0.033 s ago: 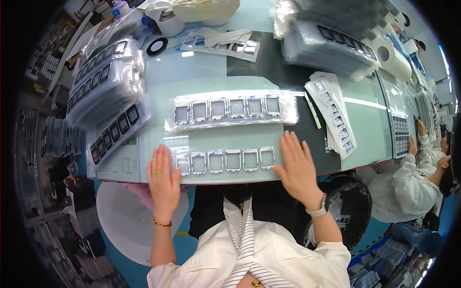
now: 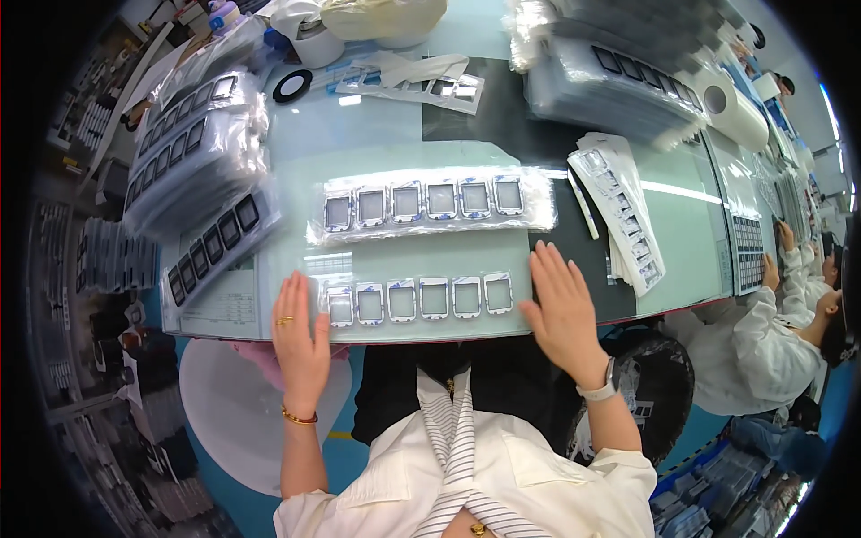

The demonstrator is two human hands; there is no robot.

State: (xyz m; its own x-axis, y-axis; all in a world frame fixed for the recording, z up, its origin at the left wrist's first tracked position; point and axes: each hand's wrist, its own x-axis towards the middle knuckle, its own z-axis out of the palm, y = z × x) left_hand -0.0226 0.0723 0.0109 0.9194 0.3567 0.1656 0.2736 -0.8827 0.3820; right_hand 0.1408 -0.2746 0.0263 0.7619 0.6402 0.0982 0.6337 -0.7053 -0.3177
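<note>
At the left, a tall pile of clear plastic packs with black square frames [image 2: 199, 152] stands on the pale green, glossy table [image 2: 359, 139], and on its near side lies a slanted clear strip of black frames [image 2: 213, 251]. Next comes the left hand [image 2: 301, 345]: its fingers [image 2: 294, 305] are straight and pressed together, the thumb a little apart, and it holds nothing. In the middle, close to the near edge of the table, lies a flat row of six pale, rounded-square frames on clear film [image 2: 434, 299]; on its far side is a shiny clear plastic pack with six similar frames [image 2: 425, 203]. To the right, the right hand [image 2: 567, 309] has its fingers slightly spread, and it is also without any object. Farther right lies a fan of white paper strips [image 2: 628, 202].

In my judgement, the left thumb could catch the film and turn the row, because it is so near. A push toward the near side could bring the film over the edge.

The row lies between both hands, just beside each thumb; whether film reaches under the fingers, I cannot tell.
</note>
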